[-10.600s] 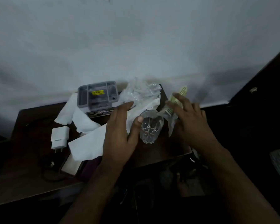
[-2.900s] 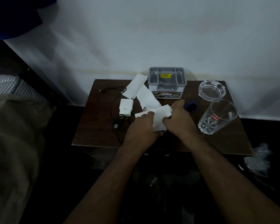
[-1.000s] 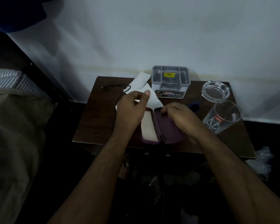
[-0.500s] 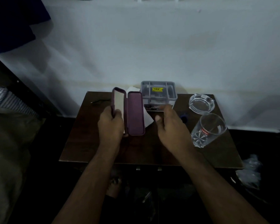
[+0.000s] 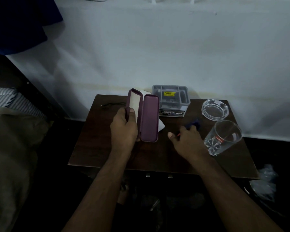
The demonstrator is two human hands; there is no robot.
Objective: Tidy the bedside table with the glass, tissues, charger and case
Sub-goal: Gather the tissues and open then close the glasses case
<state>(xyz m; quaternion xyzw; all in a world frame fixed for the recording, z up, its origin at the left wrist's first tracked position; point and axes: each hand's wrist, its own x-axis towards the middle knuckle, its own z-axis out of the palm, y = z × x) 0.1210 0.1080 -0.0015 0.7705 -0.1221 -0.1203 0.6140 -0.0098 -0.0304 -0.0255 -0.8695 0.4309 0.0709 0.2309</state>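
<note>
- Head view, bench (image 5: pixel 97 148): dark wood top against a pale wall; bed at 9 o'clock.
- Case (image 5: pixel 149 117): purple, hinged open like a book, held upright above the bench at centre; white lining shows in its left half.
- Left hand (image 5: pixel 124 128): clamped on the case's left half, thumb over the lining.
- Right hand (image 5: pixel 186 139): low over the bench at 3 o'clock of the case, fingers curled near a small blue object (image 5: pixel 193 123); whether it grips anything cannot be told.
- Tissue (image 5: pixel 160 127): a white corner shows behind the case.
- Glass (image 5: pixel 222 138): upright, 3 o'clock edge, just below an ashtray (image 5: pixel 214 108).
- Grey organiser (image 5: pixel 172 100): 12 o'clock, against the wall.
- Charger: only a thin cable (image 5: pixel 112 104) at 10 o'clock shows.
- Handling advice: steady the case with the left, fold both halves shut squarely, keep the elbow clear of the glass.
</note>
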